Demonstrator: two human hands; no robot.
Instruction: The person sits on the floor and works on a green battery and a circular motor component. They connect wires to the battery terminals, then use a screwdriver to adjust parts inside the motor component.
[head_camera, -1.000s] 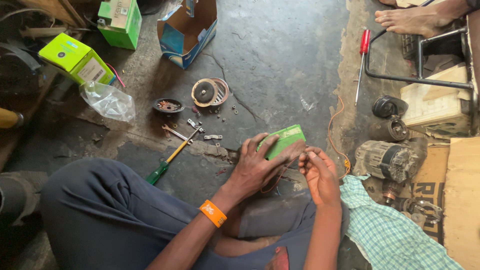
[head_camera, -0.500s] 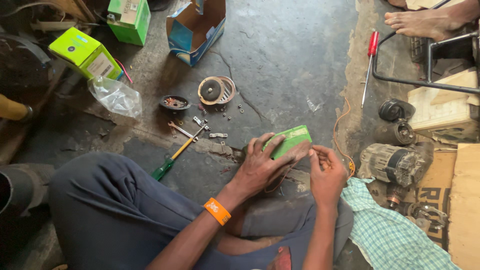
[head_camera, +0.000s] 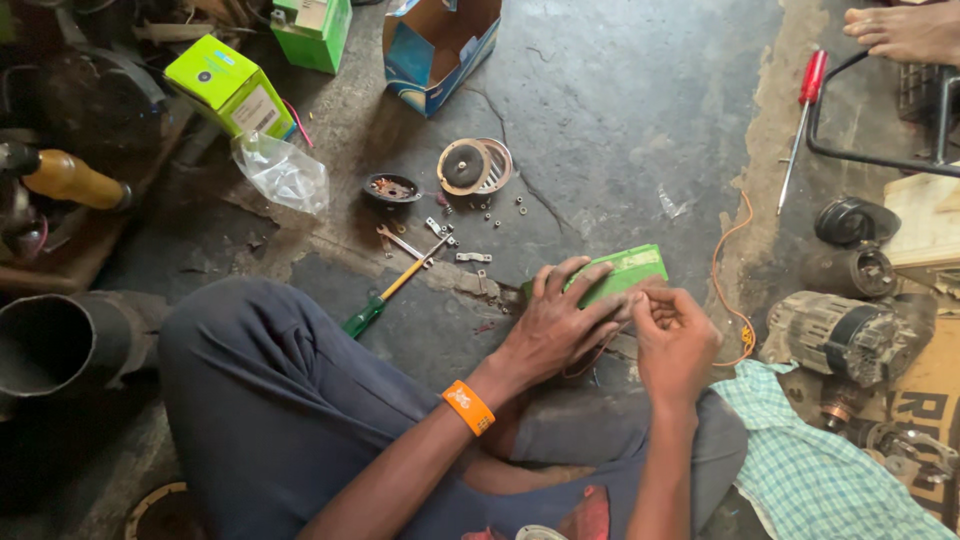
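I sit on a concrete floor and hold a small green cardboard box (head_camera: 628, 272) over my lap. My left hand (head_camera: 556, 318), with an orange wristband, wraps around the box from the left, fingers spread over its top. My right hand (head_camera: 672, 342) pinches at the box's near right end with fingertips together. What lies under the fingers is hidden.
On the floor ahead lie a green-and-yellow screwdriver (head_camera: 392, 292), a small spanner (head_camera: 402, 242), loose screws, a round metal part (head_camera: 472, 166) and a dark dish (head_camera: 391, 188). Green boxes (head_camera: 228, 88), an open blue box (head_camera: 436, 50), a plastic bag, a red screwdriver (head_camera: 802, 122), an alternator (head_camera: 846, 334), a checked cloth and another person's foot surround me.
The view has shifted slightly; my hands stay on the green box, with my right fingers working at its end. Nothing on the floor has moved.
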